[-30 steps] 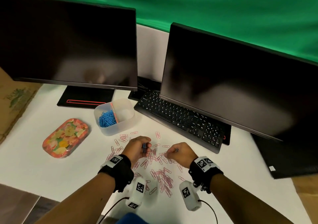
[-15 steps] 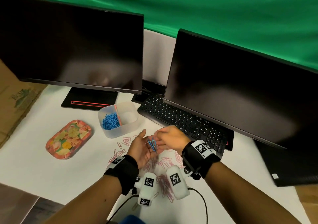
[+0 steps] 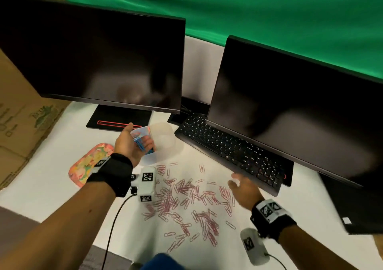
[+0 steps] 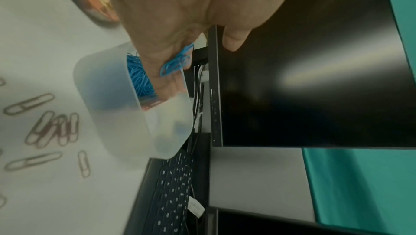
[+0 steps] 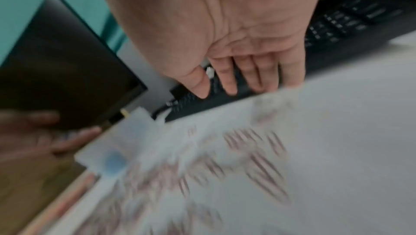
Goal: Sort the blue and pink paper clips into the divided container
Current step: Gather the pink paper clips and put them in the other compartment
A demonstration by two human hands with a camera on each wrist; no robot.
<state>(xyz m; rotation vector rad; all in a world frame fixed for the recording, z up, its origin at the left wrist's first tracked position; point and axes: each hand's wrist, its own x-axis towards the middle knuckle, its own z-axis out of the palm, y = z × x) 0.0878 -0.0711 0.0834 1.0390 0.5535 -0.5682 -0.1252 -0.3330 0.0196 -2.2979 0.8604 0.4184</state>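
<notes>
**Blue clips carried to the container, pink heap left on the table**

Half a second ago both hands met above the pile, the right passing a few blue clips into the left palm. Now they have parted. The left hand (image 3: 132, 143) has moved up over the divided container (image 3: 165, 145), palm tilted, with a small bunch of blue paper clips (image 4: 176, 62) lying on its fingers above the compartment that already holds a blue heap (image 4: 139, 76). The fingers are nearly straight and cradle the bunch without closing round it. My reading is that the bunch is about to be tipped in.

The right hand (image 3: 244, 191) has dropped back toward the table, near the front edge of the keyboard (image 3: 232, 147). Its fingers are relaxed and slightly spread, and it holds nothing.

I see no loose blue clips on the table, so the blue half looks nearly done. The pink paper clips (image 3: 186, 203) lie scattered across the white table (image 3: 41, 186), and the container's other compartment looks empty.

The container is a frosted, translucent plastic tub with rounded corners and a thin pinkish divider. The clips are thin bent wire with a coloured coating, light and prone to tangle. A flat floral tray (image 3: 91, 162) sits to the left, and two dark monitors stand behind.
</notes>
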